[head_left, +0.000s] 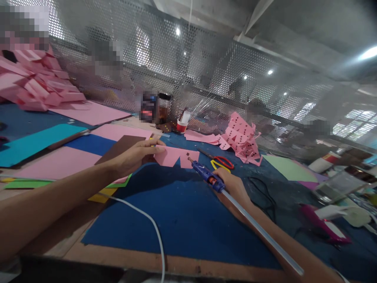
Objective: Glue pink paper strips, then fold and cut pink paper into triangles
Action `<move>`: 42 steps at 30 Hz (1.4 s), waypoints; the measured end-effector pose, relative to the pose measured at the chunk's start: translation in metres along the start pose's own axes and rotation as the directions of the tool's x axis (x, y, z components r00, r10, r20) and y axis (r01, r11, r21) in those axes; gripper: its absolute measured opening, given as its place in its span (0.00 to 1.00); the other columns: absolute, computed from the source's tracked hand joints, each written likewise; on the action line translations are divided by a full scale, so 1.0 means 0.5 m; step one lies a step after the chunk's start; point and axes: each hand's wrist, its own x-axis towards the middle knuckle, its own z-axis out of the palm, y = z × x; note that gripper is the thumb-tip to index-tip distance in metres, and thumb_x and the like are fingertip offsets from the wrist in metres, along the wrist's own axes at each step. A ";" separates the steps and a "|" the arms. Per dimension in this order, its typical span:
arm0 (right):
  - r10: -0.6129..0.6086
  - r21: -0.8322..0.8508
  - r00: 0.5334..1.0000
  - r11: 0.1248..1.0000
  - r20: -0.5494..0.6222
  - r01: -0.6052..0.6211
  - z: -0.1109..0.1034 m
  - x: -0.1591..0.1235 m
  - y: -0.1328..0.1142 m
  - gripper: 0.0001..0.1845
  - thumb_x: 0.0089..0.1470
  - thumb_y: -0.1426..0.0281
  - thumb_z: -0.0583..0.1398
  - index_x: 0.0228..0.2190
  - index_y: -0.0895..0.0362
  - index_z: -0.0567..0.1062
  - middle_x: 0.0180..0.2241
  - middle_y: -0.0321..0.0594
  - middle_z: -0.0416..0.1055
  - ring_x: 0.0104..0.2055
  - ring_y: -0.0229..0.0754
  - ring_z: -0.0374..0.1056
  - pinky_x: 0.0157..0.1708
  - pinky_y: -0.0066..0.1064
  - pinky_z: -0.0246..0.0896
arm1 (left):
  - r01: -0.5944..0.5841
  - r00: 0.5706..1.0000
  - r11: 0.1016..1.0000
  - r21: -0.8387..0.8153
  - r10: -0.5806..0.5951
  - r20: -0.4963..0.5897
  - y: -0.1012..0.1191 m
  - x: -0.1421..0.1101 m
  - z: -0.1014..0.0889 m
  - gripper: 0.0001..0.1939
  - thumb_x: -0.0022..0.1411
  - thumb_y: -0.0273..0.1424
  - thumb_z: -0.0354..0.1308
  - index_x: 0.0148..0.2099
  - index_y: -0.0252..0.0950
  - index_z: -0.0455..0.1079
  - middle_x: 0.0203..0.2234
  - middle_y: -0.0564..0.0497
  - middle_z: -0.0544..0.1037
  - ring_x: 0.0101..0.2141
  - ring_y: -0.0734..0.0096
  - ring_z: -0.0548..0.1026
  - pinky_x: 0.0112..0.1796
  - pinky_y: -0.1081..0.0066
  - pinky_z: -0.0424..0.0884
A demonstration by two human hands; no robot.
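Pink paper strip (167,156): held up above the blue work surface (176,224), between the two hands. Long axis runs roughly left to right, right end slightly lower. A V-shaped notch cuts its lower edge; a small dark square shows near the right end.

Left hand (143,154): thumb and fingers pinch the strip's left end. It is the nearer hand to the strip.

Right hand (232,186): wrapped around a blue hot glue gun (207,175), whose metal nozzle (191,160) points up and left at the strip's right end, just beside the dark square. Cannot tell whether the tip touches paper. A translucent glue stick (259,224) runs out of the gun's rear, along the right forearm.

Key relation: strip lies to the gun's upper left; nozzle meets the end opposite the left-hand pinch, crossing the strip's long axis at a slant.

Around: scissors (225,162) with red and yellow handles just beyond the gun; pink dotted paper pieces (240,137) heaped farther back; brown sheet (122,146) behind the left forearm; white cable (151,218) across the near surface; perforated metal screen (206,74) at the back.
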 end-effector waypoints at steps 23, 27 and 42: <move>0.031 0.001 0.999 1.000 0.026 -0.031 0.004 -0.001 -0.005 0.06 0.54 0.69 0.62 0.37 0.52 0.73 0.33 0.35 0.76 0.33 0.43 0.73 0.32 0.28 0.58 | 0.016 0.999 0.999 -0.030 -0.017 -0.027 -0.002 0.006 -0.011 0.12 0.57 0.40 0.67 0.37 0.37 0.75 0.31 0.53 0.73 0.31 0.71 0.71 0.32 0.72 0.72; 0.038 0.007 0.999 0.999 0.024 -0.038 0.006 -0.001 -0.003 0.06 0.54 0.69 0.62 0.37 0.52 0.73 0.32 0.35 0.76 0.33 0.43 0.73 0.31 0.28 0.58 | 0.025 1.000 0.999 -0.041 -0.025 -0.016 -0.003 0.004 -0.012 0.11 0.59 0.39 0.67 0.38 0.37 0.75 0.31 0.54 0.73 0.32 0.72 0.71 0.33 0.74 0.71; 0.033 -0.015 0.999 0.999 0.021 -0.032 0.006 -0.002 -0.004 0.06 0.53 0.71 0.61 0.36 0.52 0.72 0.31 0.35 0.74 0.32 0.43 0.72 0.30 0.28 0.57 | 0.029 1.000 0.998 -0.056 -0.030 -0.009 0.002 0.003 -0.007 0.10 0.57 0.38 0.68 0.37 0.38 0.76 0.31 0.53 0.72 0.32 0.72 0.71 0.33 0.75 0.71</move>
